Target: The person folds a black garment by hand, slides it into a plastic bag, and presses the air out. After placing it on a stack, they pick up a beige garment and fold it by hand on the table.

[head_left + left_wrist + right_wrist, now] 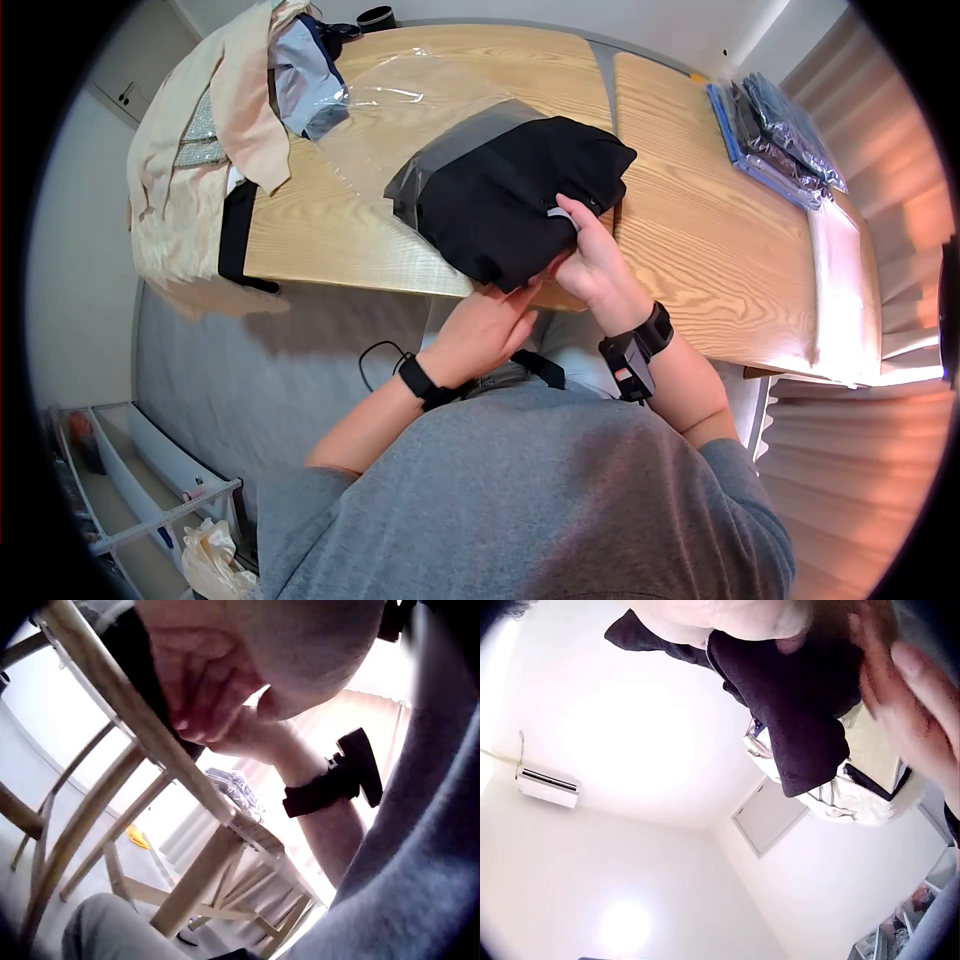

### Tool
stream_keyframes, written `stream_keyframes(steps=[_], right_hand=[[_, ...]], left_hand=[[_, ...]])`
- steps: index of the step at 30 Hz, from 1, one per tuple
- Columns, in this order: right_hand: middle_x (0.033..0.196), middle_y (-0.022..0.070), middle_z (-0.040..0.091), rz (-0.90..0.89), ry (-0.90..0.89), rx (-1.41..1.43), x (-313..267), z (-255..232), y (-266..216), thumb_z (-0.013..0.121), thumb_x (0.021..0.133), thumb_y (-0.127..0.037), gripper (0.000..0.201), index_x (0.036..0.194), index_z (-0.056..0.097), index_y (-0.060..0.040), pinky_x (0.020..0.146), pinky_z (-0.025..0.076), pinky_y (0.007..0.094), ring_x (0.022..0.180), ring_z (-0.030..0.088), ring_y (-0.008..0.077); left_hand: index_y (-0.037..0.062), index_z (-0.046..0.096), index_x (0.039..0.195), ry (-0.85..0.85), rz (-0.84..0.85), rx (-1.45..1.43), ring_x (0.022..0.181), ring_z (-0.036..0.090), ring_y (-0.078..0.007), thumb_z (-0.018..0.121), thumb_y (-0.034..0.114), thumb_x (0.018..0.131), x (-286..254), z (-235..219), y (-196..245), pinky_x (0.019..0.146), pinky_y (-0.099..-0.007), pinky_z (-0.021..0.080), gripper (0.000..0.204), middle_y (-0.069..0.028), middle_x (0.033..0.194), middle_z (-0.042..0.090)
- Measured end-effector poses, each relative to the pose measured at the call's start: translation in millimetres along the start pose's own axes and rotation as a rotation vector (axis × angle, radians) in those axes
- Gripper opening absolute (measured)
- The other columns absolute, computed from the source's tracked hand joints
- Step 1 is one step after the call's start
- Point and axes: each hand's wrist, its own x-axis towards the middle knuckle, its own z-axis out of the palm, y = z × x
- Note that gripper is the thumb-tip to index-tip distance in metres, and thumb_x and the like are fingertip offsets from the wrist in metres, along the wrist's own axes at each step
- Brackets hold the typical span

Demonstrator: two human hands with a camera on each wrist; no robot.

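Note:
A bunched black garment (500,200) lies over a clear plastic bag (400,110) at the table's near edge. The right hand (598,262) grips its near right side, thumb on top beside a small white patch and fingers underneath. Below the garment's near edge, the left hand (480,335) touches it with loosely extended fingers, close to the right hand. In the left wrist view the left hand (217,667) shows its fingers together, the right hand (251,739) behind. Dark cloth (787,705) hangs from the right hand (727,615) in the right wrist view, beside the left hand (915,697).
Cream clothing (165,200) and a grey-blue cloth (300,75) lie on the left of the wooden table (700,250). Plastic-wrapped folded items (780,135) are stacked at the back right. A shelved rack (150,480) stands at lower left, and a curtain hangs on the right.

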Motion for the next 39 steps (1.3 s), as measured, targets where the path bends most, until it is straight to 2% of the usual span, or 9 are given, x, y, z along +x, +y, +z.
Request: stream_keyframes(steps=[2, 6, 8, 10, 12, 22, 31, 34, 39], right_hand=[[0.115, 0.0163, 0.057, 0.019, -0.020, 0.009, 0, 6, 0, 0.056, 0.091, -0.021, 0.030, 0.113, 0.051, -0.0016, 0.101, 0.040, 0.0462, 0.112, 0.053, 0.0313], [0.117, 0.0176, 0.056, -0.011, 0.027, 0.052, 5, 13, 14, 0.055, 0.092, -0.022, 0.031, 0.113, 0.052, 0.0003, 0.103, 0.039, 0.0443, 0.112, 0.052, 0.0313], [0.123, 0.0191, 0.054, -0.024, 0.047, 0.068, 11, 9, 14, 0.054, 0.093, -0.021, 0.034, 0.117, 0.051, 0.0018, 0.105, 0.037, 0.0438, 0.115, 0.051, 0.0316], [0.107, 0.0155, 0.059, 0.075, -0.067, 0.063, 17, -4, 11, 0.055, 0.091, -0.020, 0.024, 0.105, 0.053, -0.0003, 0.101, 0.040, 0.0449, 0.105, 0.054, 0.0312], [0.115, 0.0176, 0.057, 0.078, -0.083, 0.048, 19, -2, 14, 0.054, 0.092, -0.019, 0.029, 0.112, 0.052, 0.0027, 0.103, 0.037, 0.0454, 0.111, 0.052, 0.0319], [0.129, 0.0215, 0.048, 0.165, -0.107, -0.051, 76, 13, 14, 0.052, 0.094, -0.016, 0.039, 0.124, 0.043, 0.0070, 0.109, 0.030, 0.0465, 0.121, 0.044, 0.0342], [0.131, 0.0228, 0.047, 0.111, -0.010, -0.050, 60, 9, 23, 0.052, 0.094, -0.019, 0.044, 0.128, 0.041, 0.0071, 0.109, 0.031, 0.0477, 0.123, 0.044, 0.0352], [0.117, 0.0147, 0.057, 0.006, -0.063, -0.121, 34, 4, 25, 0.056, 0.093, -0.021, 0.033, 0.117, 0.051, 0.0008, 0.098, 0.043, 0.0442, 0.109, 0.055, 0.0285], [0.112, 0.0106, 0.060, 0.236, -0.003, -0.392, 14, 12, 31, 0.060, 0.091, -0.028, 0.033, 0.114, 0.056, -0.0048, 0.093, 0.047, 0.0368, 0.105, 0.057, 0.0226]], left_hand=[[-0.0002, 0.059, 0.104, -0.009, -0.072, 0.201, 0.100, 0.055, -0.0335, 0.058, 0.020, 0.085, 11, 12, 3, 0.082, -0.0400, 0.046, 0.028, -0.0168, 0.105, 0.058], [0.0000, 0.059, 0.106, 0.116, -0.099, 0.436, 0.100, 0.058, -0.0345, 0.056, 0.022, 0.086, 27, 24, 8, 0.082, -0.0414, 0.047, 0.030, -0.0168, 0.105, 0.061], [0.0027, 0.061, 0.106, 0.038, -0.392, 0.217, 0.090, 0.062, -0.0320, 0.059, 0.021, 0.083, 40, 21, -3, 0.077, -0.0411, 0.049, 0.030, -0.0146, 0.096, 0.064], [0.0074, 0.065, 0.101, 0.086, -0.331, 0.312, 0.080, 0.063, -0.0281, 0.062, 0.019, 0.079, 36, 27, -36, 0.073, -0.0393, 0.050, 0.024, -0.0116, 0.086, 0.065], [0.0107, 0.067, 0.094, 0.249, -0.036, 0.342, 0.077, 0.063, -0.0270, 0.065, 0.015, 0.076, 42, 13, -45, 0.071, -0.0368, 0.050, 0.019, -0.0101, 0.084, 0.065], [0.0031, 0.059, 0.108, 0.131, -0.427, 0.135, 0.082, 0.063, -0.0335, 0.061, 0.030, 0.083, 37, 13, -39, 0.073, -0.0402, 0.049, 0.037, -0.0165, 0.091, 0.064], [0.0035, 0.059, 0.111, 0.089, -0.425, 0.213, 0.087, 0.062, -0.0320, 0.062, 0.034, 0.083, 33, 4, -29, 0.074, -0.0390, 0.050, 0.042, -0.0163, 0.097, 0.063], [0.0078, 0.061, 0.110, 0.128, -0.336, 0.308, 0.086, 0.063, -0.0293, 0.067, 0.030, 0.080, 20, -16, -17, 0.073, -0.0360, 0.051, 0.038, -0.0121, 0.101, 0.064], [0.0069, 0.060, 0.109, -0.040, -0.455, 0.305, 0.091, 0.062, -0.0308, 0.062, 0.031, 0.083, 3, -6, -19, 0.077, -0.0388, 0.050, 0.035, -0.0130, 0.103, 0.063]])
